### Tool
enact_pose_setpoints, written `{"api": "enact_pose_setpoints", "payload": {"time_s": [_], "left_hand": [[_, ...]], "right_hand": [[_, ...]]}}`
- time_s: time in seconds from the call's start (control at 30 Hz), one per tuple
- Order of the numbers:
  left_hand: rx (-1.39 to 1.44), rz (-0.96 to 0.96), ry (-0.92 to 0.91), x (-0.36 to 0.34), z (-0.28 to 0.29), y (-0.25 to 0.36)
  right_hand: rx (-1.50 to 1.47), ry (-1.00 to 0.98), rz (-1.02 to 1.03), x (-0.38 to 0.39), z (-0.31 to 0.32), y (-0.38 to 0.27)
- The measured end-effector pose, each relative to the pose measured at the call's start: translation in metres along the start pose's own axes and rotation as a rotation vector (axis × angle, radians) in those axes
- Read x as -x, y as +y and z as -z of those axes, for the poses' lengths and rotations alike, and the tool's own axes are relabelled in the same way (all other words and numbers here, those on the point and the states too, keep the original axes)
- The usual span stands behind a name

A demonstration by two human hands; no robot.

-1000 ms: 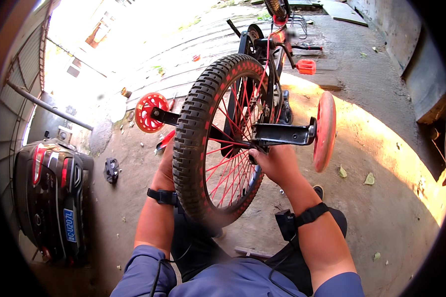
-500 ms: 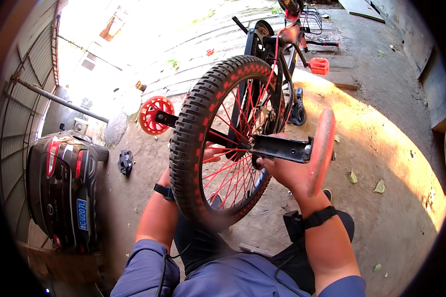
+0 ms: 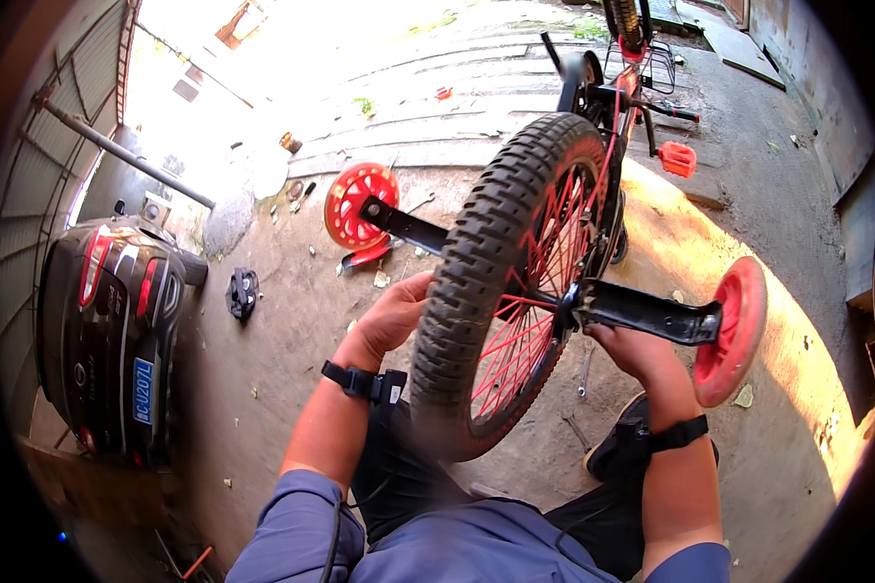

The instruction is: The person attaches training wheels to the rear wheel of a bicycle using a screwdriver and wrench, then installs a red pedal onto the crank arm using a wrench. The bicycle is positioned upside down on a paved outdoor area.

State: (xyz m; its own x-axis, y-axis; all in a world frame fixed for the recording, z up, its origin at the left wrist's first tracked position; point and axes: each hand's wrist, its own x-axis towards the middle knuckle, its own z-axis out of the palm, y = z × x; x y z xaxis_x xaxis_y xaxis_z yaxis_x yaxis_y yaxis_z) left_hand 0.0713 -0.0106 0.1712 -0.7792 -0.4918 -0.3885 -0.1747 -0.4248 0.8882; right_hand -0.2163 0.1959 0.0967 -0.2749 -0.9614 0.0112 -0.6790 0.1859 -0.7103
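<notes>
Black bicycle tyre (image 3: 457, 282): farther right than before. Left hand (image 3: 396, 313) at its left, right hand (image 3: 640, 352) under black bracket (image 3: 647, 311); fingers partly hidden, grip cannot be told.

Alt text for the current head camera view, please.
A person's left hand and right hand flank a bicycle wheel with red spokes, the right under a black bracket; red training wheels sit either side. A dark car stands at left.
</notes>
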Motion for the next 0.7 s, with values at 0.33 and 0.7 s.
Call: {"api": "enact_pose_setpoints", "payload": {"time_s": [0.33, 0.7], "left_hand": [[-0.567, 0.169, 0.152, 0.027, 0.105, -0.010], [-1.326, 0.164, -0.179, -0.035, 0.151, -0.092]], "right_hand": [[-0.002, -0.003, -0.135, 0.010, 0.005, 0.005], [-0.907, 0.113, -0.300, 0.060, -0.008, 0.003]]}}
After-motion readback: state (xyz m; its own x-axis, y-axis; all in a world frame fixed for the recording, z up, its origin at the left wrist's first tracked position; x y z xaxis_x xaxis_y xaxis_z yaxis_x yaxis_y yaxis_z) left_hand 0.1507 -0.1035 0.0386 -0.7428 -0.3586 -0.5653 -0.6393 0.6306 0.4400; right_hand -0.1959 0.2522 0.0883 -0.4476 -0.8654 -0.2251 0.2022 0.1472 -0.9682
